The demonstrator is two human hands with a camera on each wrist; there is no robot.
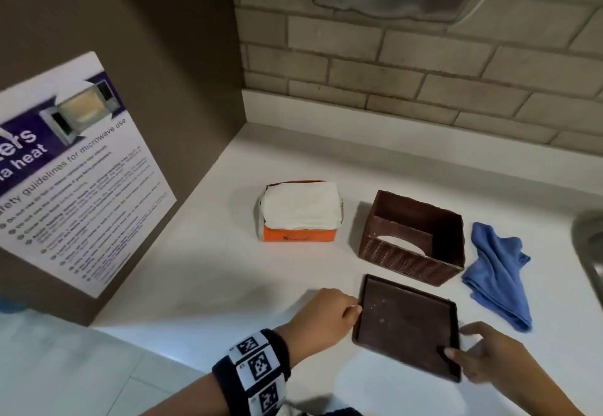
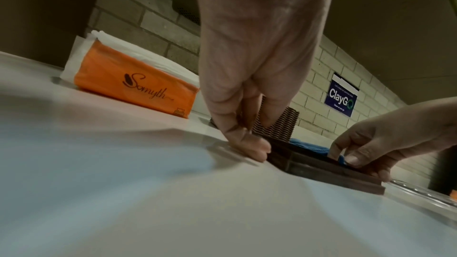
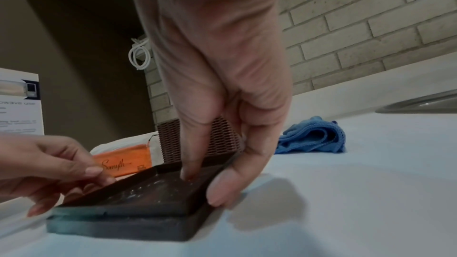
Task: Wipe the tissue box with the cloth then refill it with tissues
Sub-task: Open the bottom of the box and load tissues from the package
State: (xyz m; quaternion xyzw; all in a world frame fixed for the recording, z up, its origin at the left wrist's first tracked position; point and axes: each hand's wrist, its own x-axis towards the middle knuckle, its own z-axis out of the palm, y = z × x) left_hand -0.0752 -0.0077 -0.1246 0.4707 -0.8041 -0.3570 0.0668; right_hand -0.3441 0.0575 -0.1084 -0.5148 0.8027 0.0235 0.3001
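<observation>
1. Nearest, both hands are on the flat brown base panel (image 1: pixel 408 327) of the tissue box, which lies on the white counter (image 1: pixel 202 272). The right hand (image 1: pixel 489 358) pinches its near right corner, thumb on the outer edge and a fingertip pressing the inner face. The left hand (image 1: pixel 329 311) has curled fingers pinching the panel's left edge, fingertips down at counter level.
2. Judged as the step in hand: handling the panel before wiping. To do it well, keep the panel level and gripped by its rims, since pale specks on its inner face look like dust that could spill; one hand must then let go to fetch the cloth.
3. Just beyond the hands stands the brown woven tissue box (image 1: pixel 412 239), open side up, apart from the panel. It holds no tissues; a pale oval shows low inside.
4. Right of the box, beyond the right hand, lies the crumpled blue cloth (image 1: pixel 499 272), untouched.
5. Farther off, beyond the left hand, sits the orange tissue pack (image 1: pixel 300 213), torn open with white tissues showing.
6. Wiping and refilling are not yet begun.
</observation>
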